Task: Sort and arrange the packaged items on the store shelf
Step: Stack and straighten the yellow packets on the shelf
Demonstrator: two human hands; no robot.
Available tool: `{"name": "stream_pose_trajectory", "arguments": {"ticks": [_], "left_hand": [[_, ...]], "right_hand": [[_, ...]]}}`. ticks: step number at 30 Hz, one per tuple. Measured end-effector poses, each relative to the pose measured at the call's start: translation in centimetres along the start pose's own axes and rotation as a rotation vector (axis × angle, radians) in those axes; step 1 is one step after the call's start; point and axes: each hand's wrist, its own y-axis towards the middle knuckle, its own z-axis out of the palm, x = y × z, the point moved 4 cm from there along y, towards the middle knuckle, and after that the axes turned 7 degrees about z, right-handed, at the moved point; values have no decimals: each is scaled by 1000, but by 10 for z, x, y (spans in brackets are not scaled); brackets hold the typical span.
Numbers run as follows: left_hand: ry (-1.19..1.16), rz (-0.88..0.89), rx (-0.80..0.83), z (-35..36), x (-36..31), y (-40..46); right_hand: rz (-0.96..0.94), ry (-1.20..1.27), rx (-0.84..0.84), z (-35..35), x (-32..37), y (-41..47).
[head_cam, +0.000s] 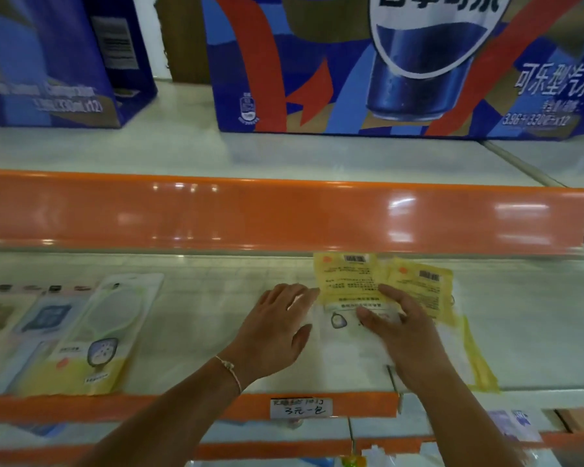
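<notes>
A pile of flat yellow-and-white packets (351, 284) lies on the white shelf (199, 308), some with their barcoded backs up. My left hand (277, 328) rests flat with straight fingers on the pile's left edge. My right hand (398, 332) presses flat on top of the pile, its fingers spread over a white packet (344, 345). A further yellow packet (422, 281) sticks out behind my right hand. At the left of the shelf lies a row of other flat packets (91, 335), face up.
Large blue cola cartons (385, 62) stand on the shelf above, behind an orange price rail (284, 214). A handwritten price label (300, 408) sits on the lower orange rail. More goods show on the shelf below (513, 426).
</notes>
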Motion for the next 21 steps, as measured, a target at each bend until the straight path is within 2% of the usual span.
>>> {"name": "stream_pose_trajectory", "arguments": {"ticks": [4,11,15,19,21], "left_hand": [[36,-64,-44,-27,16,-26],[185,-46,-91,-66,66,-90],[197,-88,-129,-94,90,-131],[21,-171,-214,-105,146,-169],[-177,-337,-279,-115,158,-183]], "right_hand": [[-33,-56,97,59,4,-18],[-86,-198,227,153,3,-43],[-90,-117,278,193,3,-53],[-124,-73,241,221,6,-60],[-157,-109,214,236,10,-61]]}}
